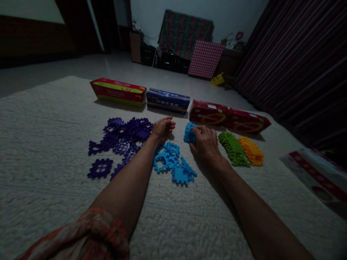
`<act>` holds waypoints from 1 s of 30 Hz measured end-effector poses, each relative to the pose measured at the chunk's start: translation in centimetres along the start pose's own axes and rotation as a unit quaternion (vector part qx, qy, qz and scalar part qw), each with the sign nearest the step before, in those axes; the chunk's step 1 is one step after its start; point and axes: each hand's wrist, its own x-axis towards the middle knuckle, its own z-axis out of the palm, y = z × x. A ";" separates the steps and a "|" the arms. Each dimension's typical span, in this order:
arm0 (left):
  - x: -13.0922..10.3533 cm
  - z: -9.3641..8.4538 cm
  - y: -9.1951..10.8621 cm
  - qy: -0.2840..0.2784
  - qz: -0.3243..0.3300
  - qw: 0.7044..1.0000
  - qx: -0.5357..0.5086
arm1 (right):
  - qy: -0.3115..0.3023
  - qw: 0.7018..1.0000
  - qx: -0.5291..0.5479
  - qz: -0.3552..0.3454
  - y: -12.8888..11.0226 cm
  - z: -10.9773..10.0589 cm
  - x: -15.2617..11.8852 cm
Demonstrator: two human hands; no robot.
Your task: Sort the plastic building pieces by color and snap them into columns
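Note:
My right hand (206,143) is closed around one end of a short stack of light blue interlocking tiles (189,133), which rests on the mat. My fingers hide part of that stack. Between my arms lie loose light blue tiles (181,174), some flat and some overlapping. Just beyond them hovers my left hand (163,128), fingers loosely bent and apart, with nothing in it. A spread of dark purple tiles (116,131) lies to its left, some with window shapes. Right of my right hand, a green row of tiles (234,148) sits beside an orange row (251,151).
A red and yellow box (119,92), a blue box (168,101) and dark red boxes (208,112) line the back of the cream mat (48,144). A white and red package (320,173) lies at the right. Farther back stands a cloth-draped object (187,34).

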 end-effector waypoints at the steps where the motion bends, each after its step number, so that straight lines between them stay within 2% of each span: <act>1: -0.1 0.1 0.1 0.005 0.000 1.000 -0.004 | 0.002 1.000 0.008 -0.001 -0.1 -0.1 0.0; 5: -0.5 0.3 0.5 0.033 0.004 0.999 -0.023 | -0.014 0.993 0.106 -0.054 -0.8 -0.7 0.3; 8: -0.5 0.3 0.5 0.046 0.011 0.998 -0.035 | -0.067 0.963 0.234 -0.115 -1.5 -0.8 0.4; 11: -0.3 0.2 0.4 0.045 0.014 0.998 -0.039 | -0.096 0.941 0.300 -0.122 -2.2 -0.7 0.1; 17: -0.4 0.3 0.4 0.045 0.009 0.999 -0.026 | -0.132 0.941 0.302 -0.080 -3.4 0.2 -0.1; 21: -0.4 0.4 0.4 0.040 0.008 0.999 -0.021 | -0.146 0.937 0.312 -0.066 -3.6 -0.3 0.0; 27: -0.4 0.3 0.3 0.034 0.011 0.999 -0.014 | -0.148 0.952 0.269 -0.006 -2.0 -2.2 0.7; 30: -0.4 0.3 0.3 0.030 0.010 0.999 -0.009 | -0.178 0.949 0.259 0.000 -1.3 -2.5 0.8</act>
